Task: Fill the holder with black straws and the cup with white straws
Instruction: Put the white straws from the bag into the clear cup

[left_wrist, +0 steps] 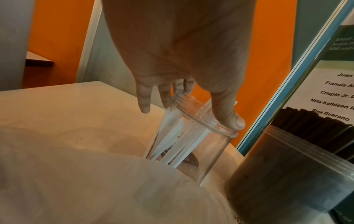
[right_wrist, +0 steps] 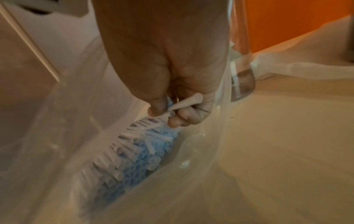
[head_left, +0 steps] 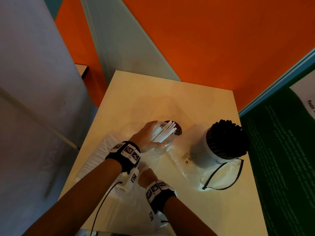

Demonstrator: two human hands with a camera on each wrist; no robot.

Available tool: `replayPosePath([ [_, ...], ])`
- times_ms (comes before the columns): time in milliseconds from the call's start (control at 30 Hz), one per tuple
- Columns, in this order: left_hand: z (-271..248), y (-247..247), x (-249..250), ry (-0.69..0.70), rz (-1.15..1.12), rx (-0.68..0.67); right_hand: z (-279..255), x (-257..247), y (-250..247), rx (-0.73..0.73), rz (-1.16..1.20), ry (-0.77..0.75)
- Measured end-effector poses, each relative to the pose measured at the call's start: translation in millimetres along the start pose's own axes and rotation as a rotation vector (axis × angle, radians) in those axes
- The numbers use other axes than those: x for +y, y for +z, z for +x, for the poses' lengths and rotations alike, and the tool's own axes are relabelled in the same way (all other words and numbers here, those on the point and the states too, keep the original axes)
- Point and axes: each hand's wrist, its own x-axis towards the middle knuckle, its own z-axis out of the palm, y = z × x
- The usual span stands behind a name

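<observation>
My left hand (left_wrist: 180, 50) grips the clear cup (left_wrist: 193, 142) by its threaded rim, thumb on the near side and fingers on the far side, and the cup leans toward me on the tabletop (head_left: 170, 92) with a few white straws (head_left: 163, 132) already standing in it. My right hand (right_wrist: 164, 63) is down inside the plastic bag (right_wrist: 193, 186), thumb and curled fingers pinching a small clutch of white straws at the open end of the packed bundle (right_wrist: 132, 153). The holder (head_left: 207, 154) stands well to the right, crammed with black straws (head_left: 226, 137), so I judge that half of the job done. The risk I see is the tilt: if my rim grip slips, the cup could tip and spill what it holds (it looks light and nearly empty). Pulling my pinch out may also drag neighbouring straws or snag the bag's mouth, scattering them on the tabletop. In the head view my left forearm covers my right hand almost entirely, so only the wrist camera shows that grip, and it is blurred; I cannot count the pinched straws. A dark round thing (head_left: 177, 129) behind the cup is half hidden, and I cannot tell what it is.
</observation>
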Motion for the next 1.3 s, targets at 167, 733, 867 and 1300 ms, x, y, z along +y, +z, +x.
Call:
replayPosePath([
  [167,1,1,-1,-0.017,0.002,0.0,-5,24,-16,-0.061,-0.312,0.091],
  [733,-43,41,-8,0.386,0.331,0.326,-67,32,-125,-0.233,-0.387,0.105],
  [867,-58,84,-20,0.374,0.516,0.008,-71,29,-133,-0.246,-0.431,0.094],
  [1300,-51,86,-51,0.3,0.85,-0.13,-82,19,-146,-0.278,-0.497,0.05],
])
